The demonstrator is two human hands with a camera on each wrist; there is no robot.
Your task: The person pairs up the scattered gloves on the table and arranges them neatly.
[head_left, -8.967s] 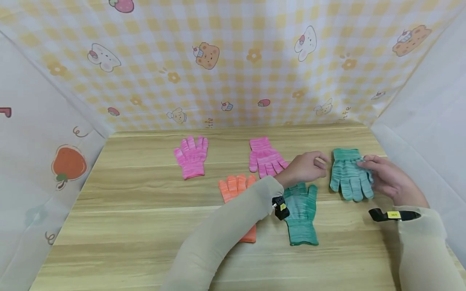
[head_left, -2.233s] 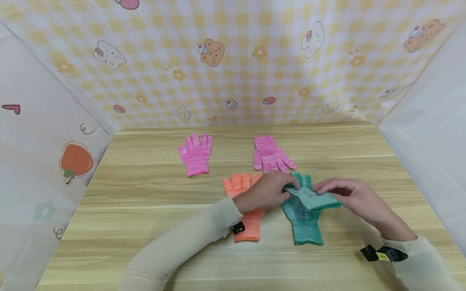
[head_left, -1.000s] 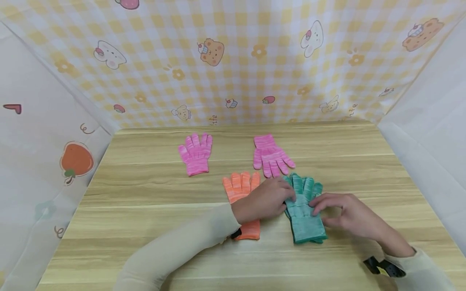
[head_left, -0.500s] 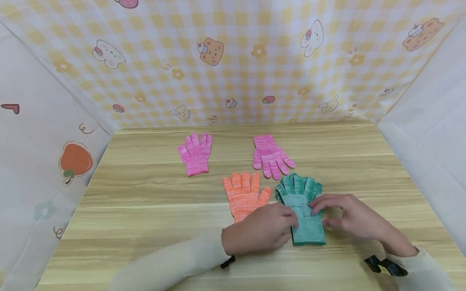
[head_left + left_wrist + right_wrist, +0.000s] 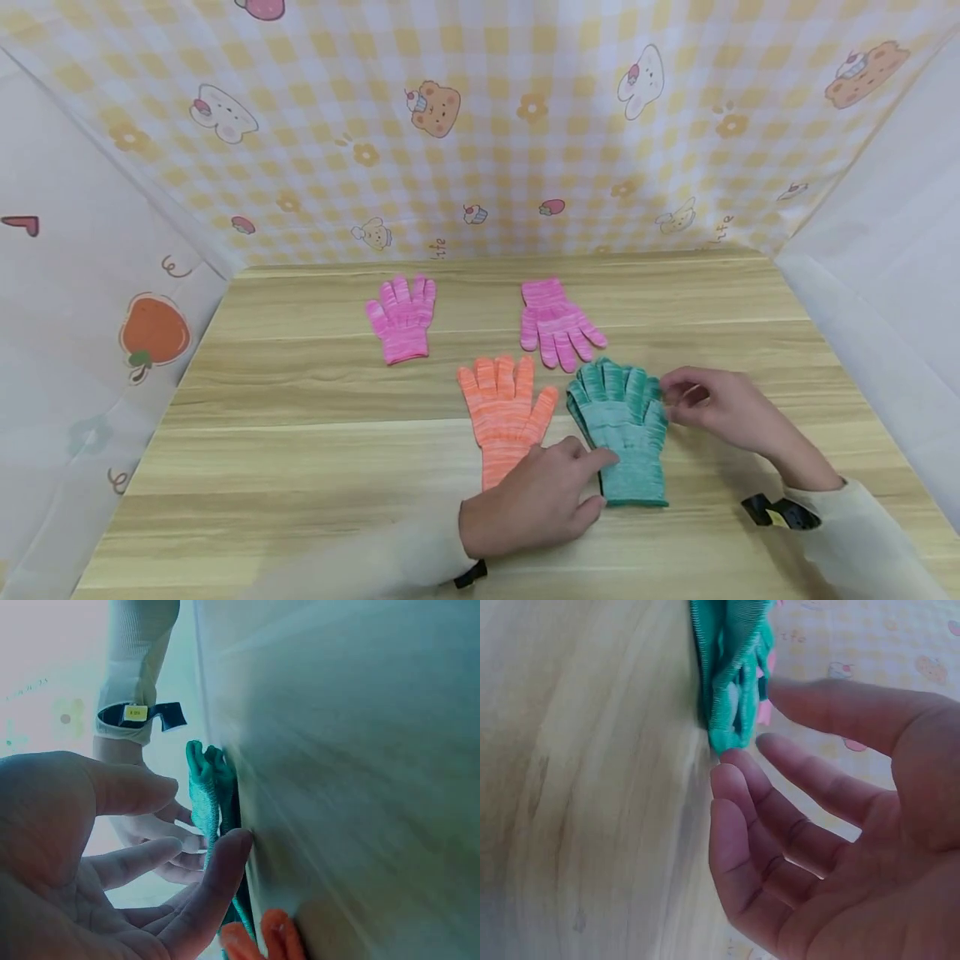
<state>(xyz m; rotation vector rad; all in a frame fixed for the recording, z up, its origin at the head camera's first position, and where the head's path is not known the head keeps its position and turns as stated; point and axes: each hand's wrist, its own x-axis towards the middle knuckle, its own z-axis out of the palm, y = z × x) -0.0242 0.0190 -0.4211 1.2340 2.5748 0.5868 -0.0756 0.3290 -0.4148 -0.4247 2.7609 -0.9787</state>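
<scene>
Two green knitted gloves lie stacked in the head view, fingers toward the back wall. The upper green glove [image 5: 630,462] covers most of the lower green glove [image 5: 576,402], whose edge shows at the left. My left hand [image 5: 536,500] extends its index finger onto the upper glove near the cuff, its other fingers loosely bent. At the stack's right edge, by the glove fingers, is my right hand [image 5: 723,408]. In the right wrist view, its loosely bent fingers [image 5: 731,832] come right up to the green fabric. An orange glove [image 5: 502,408] lies left of the stack, its cuff partly behind my left hand.
Behind these, a pink glove [image 5: 405,321] lies at the left, fingers toward the wall. Another pink glove [image 5: 557,325] near the middle points its fingers toward me. The wooden table [image 5: 300,483] ends at a checked cloth backdrop [image 5: 480,158], with white cloth on both sides.
The second green glove was carried from the right and laid over the first. Lately my left hand moved down toward the cuff; my right hand shifted up to the glove fingers.
</scene>
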